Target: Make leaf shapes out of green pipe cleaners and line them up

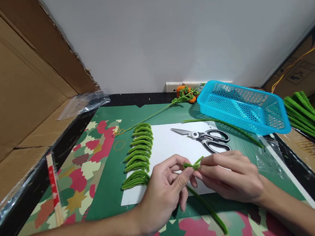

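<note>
Both hands meet above the lower edge of a white sheet. My left hand pinches a fuzzy green stem between thumb and fingers; its long end hangs down toward the front. On the other side, my right hand grips the short bent green ends at the same spot, its fingertips nearly touching the left ones. Left of the hands, several looped green fuzzy leaves lie in a column along the sheet's left edge. Black and grey scissors rest on the sheet behind my right hand, blades toward the left.
A blue perforated basket stands at the back right, beside an orange flower bunch. One loose green stem lies before it. Green stems are bundled at far right. A wrapped red-and-white stick pack lies left. Cardboard borders the left.
</note>
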`<state>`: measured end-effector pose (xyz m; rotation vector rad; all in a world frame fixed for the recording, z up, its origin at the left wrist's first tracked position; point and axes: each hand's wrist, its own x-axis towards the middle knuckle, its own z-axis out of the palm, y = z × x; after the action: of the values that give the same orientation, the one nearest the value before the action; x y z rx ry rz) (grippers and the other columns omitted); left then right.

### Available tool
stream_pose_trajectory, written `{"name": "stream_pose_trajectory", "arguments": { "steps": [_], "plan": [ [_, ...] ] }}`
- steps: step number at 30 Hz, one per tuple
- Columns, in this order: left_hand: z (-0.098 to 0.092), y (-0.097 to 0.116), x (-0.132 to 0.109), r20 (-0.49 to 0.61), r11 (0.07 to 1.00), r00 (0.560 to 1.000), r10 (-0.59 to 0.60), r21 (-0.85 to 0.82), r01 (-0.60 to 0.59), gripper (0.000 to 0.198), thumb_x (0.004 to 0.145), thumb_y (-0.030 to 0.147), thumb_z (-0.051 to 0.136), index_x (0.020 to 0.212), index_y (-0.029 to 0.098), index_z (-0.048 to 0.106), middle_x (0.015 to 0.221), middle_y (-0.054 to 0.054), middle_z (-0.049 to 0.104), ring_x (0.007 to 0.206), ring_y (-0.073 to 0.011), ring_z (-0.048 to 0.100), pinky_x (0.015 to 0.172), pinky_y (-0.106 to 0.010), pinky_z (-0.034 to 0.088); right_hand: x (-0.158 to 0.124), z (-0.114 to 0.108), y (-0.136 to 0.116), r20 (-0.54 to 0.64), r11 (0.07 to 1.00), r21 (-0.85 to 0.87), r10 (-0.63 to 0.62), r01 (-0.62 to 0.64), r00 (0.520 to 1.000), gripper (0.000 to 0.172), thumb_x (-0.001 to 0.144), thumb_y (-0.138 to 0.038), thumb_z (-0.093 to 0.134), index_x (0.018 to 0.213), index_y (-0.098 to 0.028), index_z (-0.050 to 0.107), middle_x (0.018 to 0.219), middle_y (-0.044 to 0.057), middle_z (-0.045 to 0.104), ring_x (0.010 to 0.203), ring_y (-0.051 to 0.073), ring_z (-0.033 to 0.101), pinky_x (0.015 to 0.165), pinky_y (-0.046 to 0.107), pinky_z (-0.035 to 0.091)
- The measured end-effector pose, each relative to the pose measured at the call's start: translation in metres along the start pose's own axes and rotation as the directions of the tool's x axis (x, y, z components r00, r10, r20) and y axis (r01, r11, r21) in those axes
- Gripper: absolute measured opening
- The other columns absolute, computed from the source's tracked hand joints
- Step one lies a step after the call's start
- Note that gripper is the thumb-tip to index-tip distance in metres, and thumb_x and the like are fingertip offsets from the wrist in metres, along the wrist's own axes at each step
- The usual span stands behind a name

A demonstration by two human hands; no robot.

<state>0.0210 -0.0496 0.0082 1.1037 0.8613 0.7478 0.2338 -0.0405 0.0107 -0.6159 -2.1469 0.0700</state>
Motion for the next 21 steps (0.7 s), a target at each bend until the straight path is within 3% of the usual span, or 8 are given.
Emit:
{"name": "stream_pose_trajectory", "arguments": {
  "steps": [6,12,17,21],
  "plan": [
    [-0.001,-0.004,0.000,-0.029,0.999,1.000,-0.004,0.037,0.005,0.030,0.101,0.051,0.065,0.102,0.022,0.058,0.067,0.007,0.058,0.036,-0.0045,0.051,0.033,-0.012,0.029,-0.001,0.002,0.003,-0.005,0.999,-0.042,-0.011,0.011,1.000,0.010,0.097,-0.011,0.069,0.103,-0.018,0.072,0.084,0.006,0.078,0.063,0.014,0.072,0.057,0.023,0.056],
    [0.000,-0.004,0.001,-0.063,1.000,0.998,0.003,0.029,-0.001,0.029,0.100,0.049,0.067,0.105,0.022,0.061,0.083,0.001,0.071,0.037,-0.0048,0.054,0.032,-0.013,0.033,-0.001,0.003,0.005,-0.007,1.000,-0.012,-0.001,0.001,1.000,0.006,0.098,-0.011,0.068,0.098,-0.017,0.070,0.082,0.005,0.077,0.059,0.013,0.070,0.054,0.023,0.053],
    [0.000,-0.003,0.001,-0.082,0.998,0.997,0.006,0.067,0.000,0.028,0.101,0.049,0.067,0.106,0.022,0.063,0.061,0.005,0.065,0.035,-0.0060,0.049,0.034,-0.013,0.033,-0.002,0.003,0.007,0.002,1.000,-0.017,-0.010,0.010,1.000,0.005,0.100,-0.012,0.068,0.099,-0.017,0.069,0.081,0.005,0.076,0.059,0.012,0.068,0.054,0.024,0.051],
    [-0.001,-0.003,0.000,-0.093,0.994,0.996,0.001,0.106,0.009,0.029,0.103,0.051,0.063,0.104,0.023,0.061,0.055,0.006,0.063,0.033,-0.0054,0.041,0.034,-0.014,0.028,0.000,-0.003,0.012,0.123,0.994,-0.072,-0.068,0.077,0.990,0.006,0.102,-0.012,0.066,0.098,-0.014,0.069,0.084,0.007,0.075,0.059,0.013,0.065,0.052,0.026,0.048]
  ]
}}
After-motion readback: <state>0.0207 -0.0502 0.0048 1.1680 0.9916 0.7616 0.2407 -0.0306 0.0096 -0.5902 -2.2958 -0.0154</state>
